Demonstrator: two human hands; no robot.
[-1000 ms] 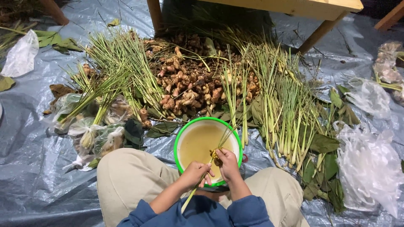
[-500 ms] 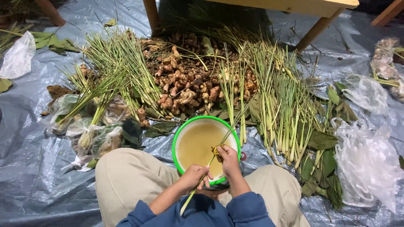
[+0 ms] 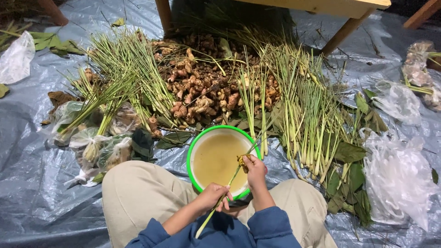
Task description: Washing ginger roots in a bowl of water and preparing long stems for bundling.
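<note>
My left hand [image 3: 212,196] is closed around the lower part of a single lemongrass stalk [image 3: 219,205], fingers curled tight on it, just at the near rim of the green basin [image 3: 192,151]. The stalk runs slantwise from my lap up over the basin. My right hand [image 3: 254,169] pinches the stalk higher up, at the rooty, yellowish end, thumb and fingertips pressed together on it above the right side of the basin. Both hands grip this one stalk and nothing else; neither is open.

The basin sits on the grey plastic sheet [image 3: 27,138] between my knees [image 3: 138,193], and it holds cloudy, yellowish water. There is one basin and one stalk in my hands.

Beyond the basin lies one heap of knobbly brown roots [image 3: 202,92], too many to count. On either side of it lie two spreads of lemongrass: one bunch to the left [image 3: 115,73] and a bigger one to the right [image 3: 303,110]. Several clear plastic bags lie about: I count one at far left [image 3: 16,57], a cluster by my left knee [image 3: 92,142], and at least three on the right [image 3: 395,179]. Loose green leaves [image 3: 349,151] lie scattered among the right-hand stalks.
</note>
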